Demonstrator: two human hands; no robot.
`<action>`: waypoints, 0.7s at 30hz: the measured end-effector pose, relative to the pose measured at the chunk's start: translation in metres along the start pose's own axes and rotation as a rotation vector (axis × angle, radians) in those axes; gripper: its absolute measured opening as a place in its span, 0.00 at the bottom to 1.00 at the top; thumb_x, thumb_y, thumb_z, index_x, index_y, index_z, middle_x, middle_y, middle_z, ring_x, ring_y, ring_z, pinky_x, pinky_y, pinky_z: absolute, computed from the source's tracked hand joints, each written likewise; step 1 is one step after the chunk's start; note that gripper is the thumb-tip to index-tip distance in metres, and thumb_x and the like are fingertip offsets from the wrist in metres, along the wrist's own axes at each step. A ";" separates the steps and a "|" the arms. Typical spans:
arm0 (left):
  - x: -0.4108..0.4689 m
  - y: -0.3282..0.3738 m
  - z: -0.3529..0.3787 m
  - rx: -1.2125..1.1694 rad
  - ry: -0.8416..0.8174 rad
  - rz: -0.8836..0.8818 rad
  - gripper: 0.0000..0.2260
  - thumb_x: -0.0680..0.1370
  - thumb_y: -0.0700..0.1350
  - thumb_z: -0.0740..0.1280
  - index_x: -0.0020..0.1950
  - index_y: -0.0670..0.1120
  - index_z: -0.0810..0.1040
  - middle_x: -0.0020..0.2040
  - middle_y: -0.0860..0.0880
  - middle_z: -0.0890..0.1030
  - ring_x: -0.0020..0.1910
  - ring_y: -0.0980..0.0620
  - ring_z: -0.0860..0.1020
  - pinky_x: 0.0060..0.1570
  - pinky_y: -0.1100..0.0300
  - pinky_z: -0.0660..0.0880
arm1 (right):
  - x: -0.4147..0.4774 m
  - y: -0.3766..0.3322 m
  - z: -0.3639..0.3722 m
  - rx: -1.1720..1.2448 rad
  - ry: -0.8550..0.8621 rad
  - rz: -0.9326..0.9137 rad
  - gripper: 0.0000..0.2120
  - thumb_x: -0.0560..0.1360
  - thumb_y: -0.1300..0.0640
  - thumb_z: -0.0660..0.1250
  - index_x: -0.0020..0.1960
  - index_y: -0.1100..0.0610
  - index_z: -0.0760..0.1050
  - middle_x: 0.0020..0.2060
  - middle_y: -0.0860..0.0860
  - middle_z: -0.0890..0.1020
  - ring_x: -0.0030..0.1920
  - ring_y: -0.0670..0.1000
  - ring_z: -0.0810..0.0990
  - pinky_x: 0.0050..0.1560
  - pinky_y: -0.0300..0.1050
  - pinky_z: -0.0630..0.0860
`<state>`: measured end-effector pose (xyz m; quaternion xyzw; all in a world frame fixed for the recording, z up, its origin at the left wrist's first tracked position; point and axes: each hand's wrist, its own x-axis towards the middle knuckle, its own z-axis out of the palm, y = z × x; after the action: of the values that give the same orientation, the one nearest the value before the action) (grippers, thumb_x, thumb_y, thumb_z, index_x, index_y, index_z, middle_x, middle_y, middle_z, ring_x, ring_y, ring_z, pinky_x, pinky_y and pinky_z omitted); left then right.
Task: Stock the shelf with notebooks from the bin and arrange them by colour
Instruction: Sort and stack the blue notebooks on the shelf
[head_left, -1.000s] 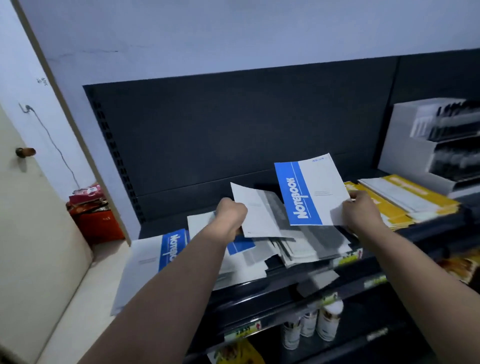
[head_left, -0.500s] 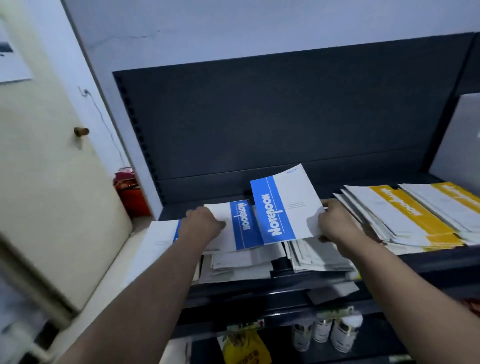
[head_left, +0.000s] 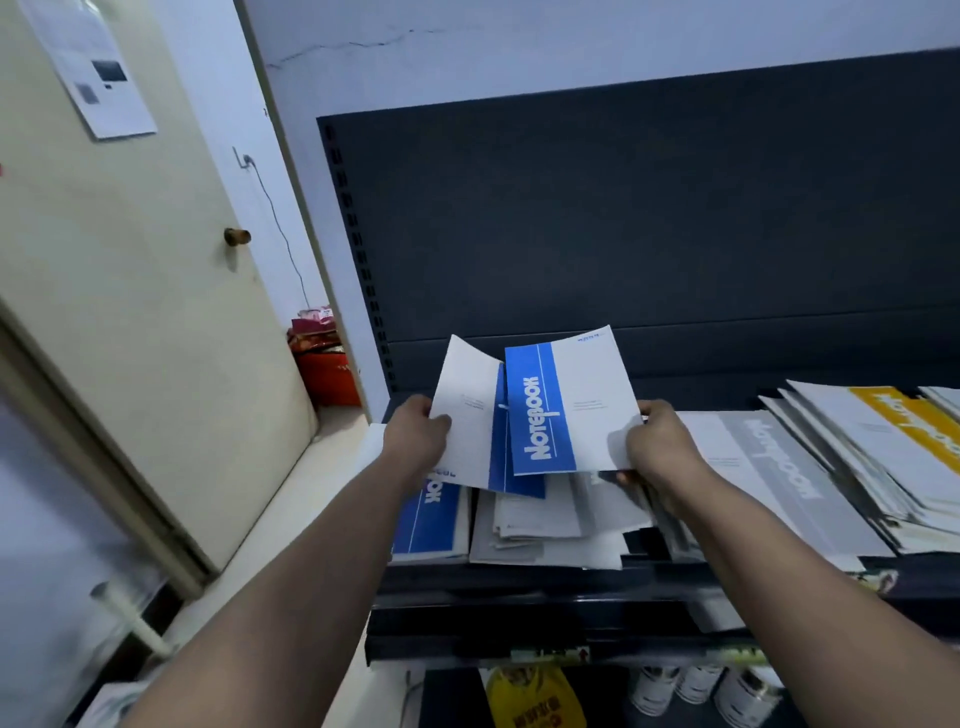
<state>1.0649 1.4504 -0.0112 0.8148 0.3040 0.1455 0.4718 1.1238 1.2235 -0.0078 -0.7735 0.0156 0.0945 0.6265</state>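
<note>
Two blue notebooks (head_left: 587, 405), one gripped each by left hand (head_left: 415, 436), right hand (head_left: 660, 447); grey stack (head_left: 540, 519) below.

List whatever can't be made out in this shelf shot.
The bin: outside the head view entirely.
The second notebook in the left hand: title covered by the blue notebook in the right hand.
The blue notebook's small print: too small to read.
The yellow notebooks: cut off by the right edge.
The cans below: labels dark and blurred.
</note>
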 end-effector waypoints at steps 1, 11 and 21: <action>-0.002 0.000 -0.002 -0.065 -0.008 -0.011 0.05 0.81 0.41 0.60 0.55 0.43 0.72 0.50 0.44 0.78 0.47 0.45 0.77 0.44 0.53 0.76 | 0.000 -0.001 0.004 0.012 -0.008 -0.003 0.11 0.75 0.68 0.52 0.51 0.57 0.70 0.51 0.60 0.79 0.38 0.59 0.78 0.31 0.47 0.79; -0.030 0.012 -0.024 -0.428 -0.132 -0.044 0.07 0.83 0.46 0.59 0.52 0.44 0.72 0.43 0.49 0.81 0.36 0.53 0.81 0.34 0.58 0.77 | -0.022 -0.010 0.055 -0.190 -0.109 -0.025 0.13 0.79 0.63 0.55 0.63 0.59 0.63 0.50 0.54 0.73 0.49 0.57 0.76 0.45 0.56 0.81; -0.020 -0.001 -0.080 -0.434 -0.151 -0.011 0.07 0.80 0.43 0.66 0.56 0.44 0.71 0.49 0.46 0.82 0.42 0.51 0.83 0.32 0.59 0.78 | -0.038 -0.028 0.104 -0.050 -0.234 -0.147 0.14 0.78 0.64 0.58 0.62 0.54 0.68 0.55 0.51 0.78 0.54 0.52 0.77 0.53 0.46 0.74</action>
<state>1.0072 1.4927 0.0303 0.7010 0.2337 0.1437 0.6583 1.0776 1.3269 0.0047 -0.7716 -0.1168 0.1380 0.6099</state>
